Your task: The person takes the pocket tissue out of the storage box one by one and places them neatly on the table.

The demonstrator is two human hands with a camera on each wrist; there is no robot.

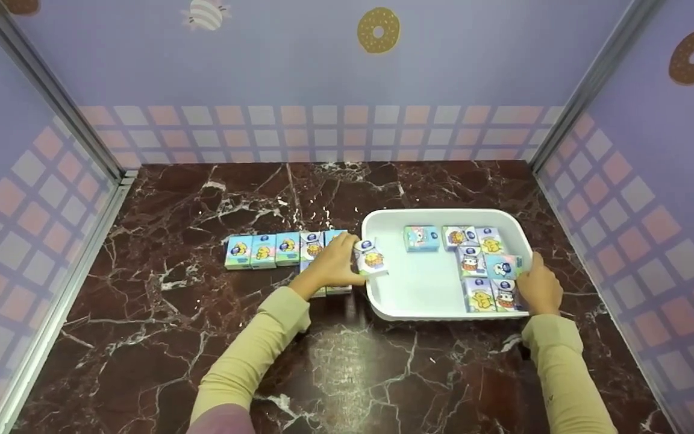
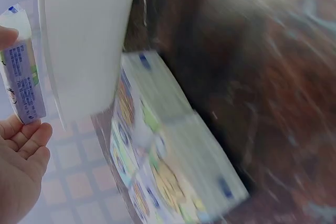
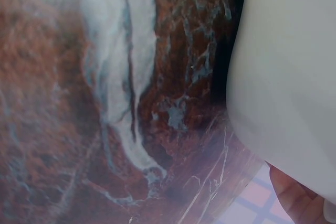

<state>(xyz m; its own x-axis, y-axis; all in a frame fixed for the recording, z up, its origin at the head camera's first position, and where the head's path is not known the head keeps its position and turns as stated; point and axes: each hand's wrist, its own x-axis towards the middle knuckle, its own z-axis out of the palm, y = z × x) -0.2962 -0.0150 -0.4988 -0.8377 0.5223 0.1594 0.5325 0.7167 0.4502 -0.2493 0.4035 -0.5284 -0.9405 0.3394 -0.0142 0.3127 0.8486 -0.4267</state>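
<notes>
Near the frame's centre, our left hand (image 1: 336, 262) pinches one pack (image 1: 373, 258) between thumb and fingers, at the left rim of the tub (image 1: 425, 283). Farther right, our right hand (image 1: 541, 286) grips the tub's right rim, beside the packs (image 1: 479, 295) we see inside.

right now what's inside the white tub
Inside the white tub, a blue pack sits alone toward the far side, and six more packs are visible, grouped at the right. Whatever lies directly beneath these is covered and cannot be seen.
</notes>
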